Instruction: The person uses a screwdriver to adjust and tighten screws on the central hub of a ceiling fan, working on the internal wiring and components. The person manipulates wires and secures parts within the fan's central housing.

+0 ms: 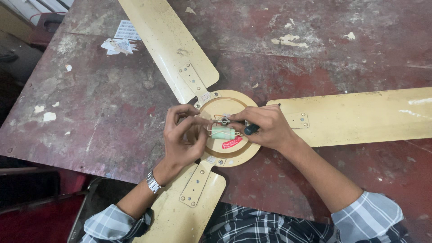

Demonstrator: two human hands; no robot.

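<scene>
Ceiling fan (225, 148) in a cream-yellow colour lies flat on a worn table (112, 112), its round middle hub facing up and three long blades spreading out from it: one toward the far edge, one to the right, one toward the person's lap. Each blade joins the hub through a metal bracket with small screws. On the open hub sit a pale green cylinder part (222, 132) with thin wires, a small metal nut or bush just above it, and a red label (232, 143) below it. The left hand (182, 137) curls over the hub's left side, fingertips pinched narrowly at the small parts in the middle; a metal watch (153, 182) sits on that wrist. The right hand (267, 127) is closed around a dark-handled tool (251, 129), seemingly a screwdriver, whose tip points at the hub centre. The tabletop is dark red with paint flaking to grey and white patches. Scraps of printed paper (120, 39) lie near its far left corner. Checked sleeves show at the bottom edge
</scene>
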